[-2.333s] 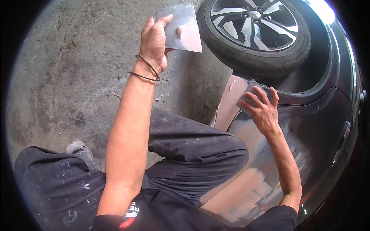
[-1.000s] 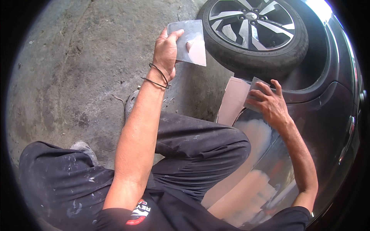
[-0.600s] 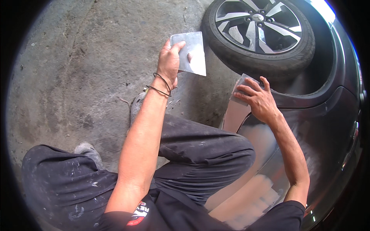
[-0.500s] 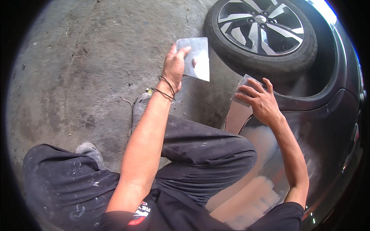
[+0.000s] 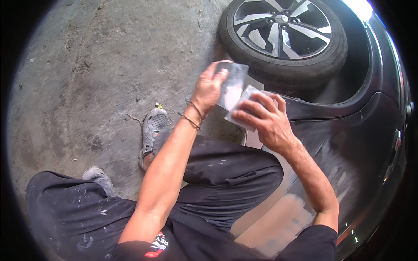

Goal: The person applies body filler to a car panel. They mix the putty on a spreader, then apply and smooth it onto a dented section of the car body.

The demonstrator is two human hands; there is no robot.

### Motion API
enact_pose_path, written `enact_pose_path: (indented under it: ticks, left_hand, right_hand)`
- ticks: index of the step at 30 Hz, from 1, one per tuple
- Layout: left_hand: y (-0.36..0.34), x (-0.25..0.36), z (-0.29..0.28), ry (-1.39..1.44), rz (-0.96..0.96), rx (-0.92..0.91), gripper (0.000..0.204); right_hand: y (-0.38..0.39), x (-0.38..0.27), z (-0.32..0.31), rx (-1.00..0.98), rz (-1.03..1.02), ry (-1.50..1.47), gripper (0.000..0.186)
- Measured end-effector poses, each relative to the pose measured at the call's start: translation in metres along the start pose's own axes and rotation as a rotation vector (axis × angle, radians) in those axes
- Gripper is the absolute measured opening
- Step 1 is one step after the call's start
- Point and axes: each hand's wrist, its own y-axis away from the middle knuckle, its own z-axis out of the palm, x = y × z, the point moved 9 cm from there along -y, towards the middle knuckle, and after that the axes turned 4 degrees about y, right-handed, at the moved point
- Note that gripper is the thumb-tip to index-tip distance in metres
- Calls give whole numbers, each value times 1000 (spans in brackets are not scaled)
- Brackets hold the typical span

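Note:
My left hand (image 5: 208, 89) is closed on a thin grey plate (image 5: 236, 74) with a patch of pale pink paste (image 5: 232, 95) on it. Just to its right, my right hand (image 5: 272, 124), fingers bent, grips a flat translucent grey spreader (image 5: 247, 92) at or very near the plate's lower right corner; I cannot tell if they touch. Below them, a strip of pinkish filler (image 5: 252, 139) on the car's edge is mostly covered by my hand. The dark car panel (image 5: 357, 135) carries scuffed and filled patches (image 5: 274, 217) beside my right arm.
A wheel (image 5: 283, 65) with dark tyre and alloy rim lies at the wheel arch (image 5: 374, 74). The concrete floor (image 5: 82, 91) stretches left. My crossed legs (image 5: 217, 174) and grey shoes (image 5: 152, 124) lie below my arms, my knee against the car.
My left hand has moved down and right with the plate. My right hand has left the filler strip and moved left and slightly down, bringing the spreader up against or near the plate.

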Motion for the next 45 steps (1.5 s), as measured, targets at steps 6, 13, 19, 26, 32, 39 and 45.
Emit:
enact_pose_path:
  ticks: [6, 13, 19, 26, 32, 39, 45]
  left_hand:
    - [-13, 44, -28, 300, -82, 114, 36]
    - [-6, 32, -28, 254, -68, 143, 34]
    - [-6, 31, -33, 214, -104, 110, 37]
    - [-5, 38, -34, 168, -63, 119, 36]
    - [-5, 38, -31, 177, -65, 107, 37]
    - [-9, 25, -31, 147, -63, 104, 37]
    - [-7, 11, -27, 194, -135, 80, 38]
  right_hand:
    - [94, 48, 27, -246, 59, 233, 61]
    - [45, 90, 51, -317, 29, 277, 61]
    - [31, 96, 68, -383, 25, 290, 60]
    - [25, 99, 76, -391, 1, 281, 56]
    - [25, 103, 78, -423, 9, 325, 54]
    - [50, 97, 34, -443, 47, 345, 47]
    - [75, 93, -3, -420, 74, 343, 42]
